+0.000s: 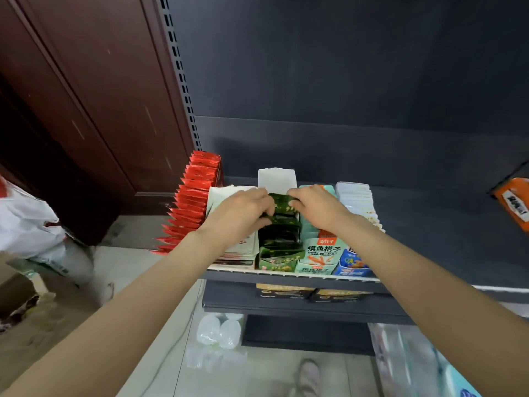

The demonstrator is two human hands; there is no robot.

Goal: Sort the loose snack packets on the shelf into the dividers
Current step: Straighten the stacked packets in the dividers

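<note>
Dark grey shelving backs the scene, with a reddish-brown wooden door [86, 104] to its left and a slotted metal upright [179, 70] between them. At far left a white plastic bag [25, 222] is cut off by the frame edge; its red print cannot be read.

On the shelf [429, 224], packets stand in rows parted by white dividers [277, 179]. Leftmost is a row of glossy red packets [190, 202] with serrated tops, then pale cream packets [223, 196] largely hidden under the left forearm. The left hand [243, 210] and the right hand [317, 209] meet over the middle row, each pinching one end of a shiny dark green packet [282, 204] held at the back of the green packets [282, 247] already in their lane; its print is too blurred to read. Next stand mint-green packets [322, 255] reading 摸鱼搭子, then blue-and-white packets [353, 262] whose lettering is partly covered by the right forearm.

At far right an orange packet [513, 202] is cropped, its black characters illegible. Below the shelf lip sit dark boxes [312, 293] with gold print, clear plastic cups [219, 332], and a grey shoe [307, 376] on the pale floor.
</note>
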